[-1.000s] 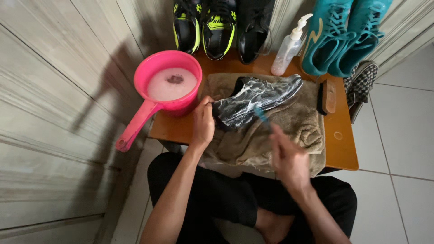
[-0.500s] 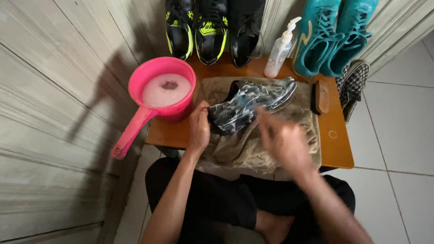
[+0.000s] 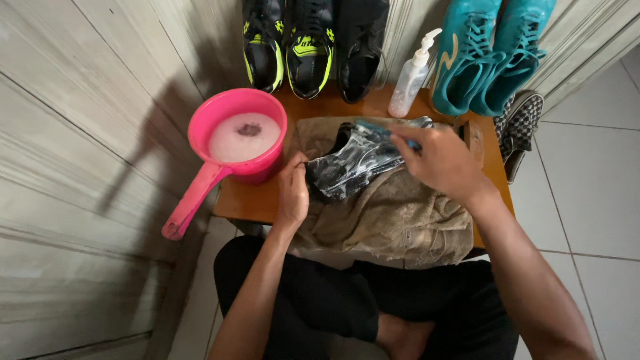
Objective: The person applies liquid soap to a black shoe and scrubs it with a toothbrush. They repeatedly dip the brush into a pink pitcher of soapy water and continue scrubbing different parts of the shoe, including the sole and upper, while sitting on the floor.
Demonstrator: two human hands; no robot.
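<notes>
While wet, glossy shoe [image 3: 353, 163] on towel [image 3: 393, 220].

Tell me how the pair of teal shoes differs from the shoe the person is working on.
The teal shoes stand propped against the wall at the back of the small wooden table, untouched; the grey-and-black shoe lies on its side on a tan towel. The teal shoes are one bright colour; the grey-and-black shoe is dark and looks glossy. The left hand steadies its heel, and the right hand holds a blue-handled brush over it. Both are lace-up sports shoes.
</notes>
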